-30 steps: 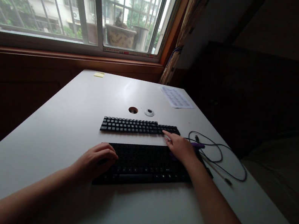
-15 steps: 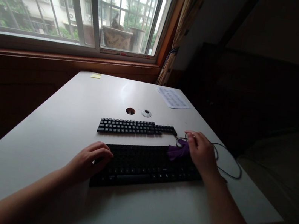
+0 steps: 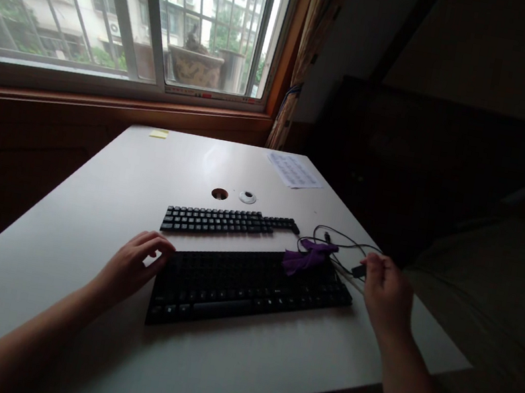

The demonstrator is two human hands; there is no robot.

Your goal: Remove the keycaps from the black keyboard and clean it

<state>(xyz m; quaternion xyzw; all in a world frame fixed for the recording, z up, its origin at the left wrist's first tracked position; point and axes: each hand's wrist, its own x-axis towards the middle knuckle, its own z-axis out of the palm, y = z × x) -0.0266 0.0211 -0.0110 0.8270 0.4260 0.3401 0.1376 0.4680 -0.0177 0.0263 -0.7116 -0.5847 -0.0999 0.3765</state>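
Note:
A large black keyboard (image 3: 247,286) lies near the front of the white desk (image 3: 106,197), with a slimmer black keyboard (image 3: 225,221) just behind it. A purple cloth (image 3: 305,259) rests on the big keyboard's far right corner. My left hand (image 3: 133,265) sits beside that keyboard's left end, fingers curled loosely and apart, holding nothing. My right hand (image 3: 384,294) is off the keyboard's right end, fingers pinched on a small black plug (image 3: 359,270) at the end of the black cable (image 3: 336,239).
A sheet of printed paper (image 3: 293,171) lies at the back right, a yellow sticky note (image 3: 158,133) at the back left. A cable hole (image 3: 219,194) and its white cap (image 3: 247,197) sit mid-desk. The desk's right edge drops off beside my right hand.
My right hand left the far keyboard, passed the purple cloth and moved right to the cable, now pinching its plug. My left hand slid off the big keyboard's left end.

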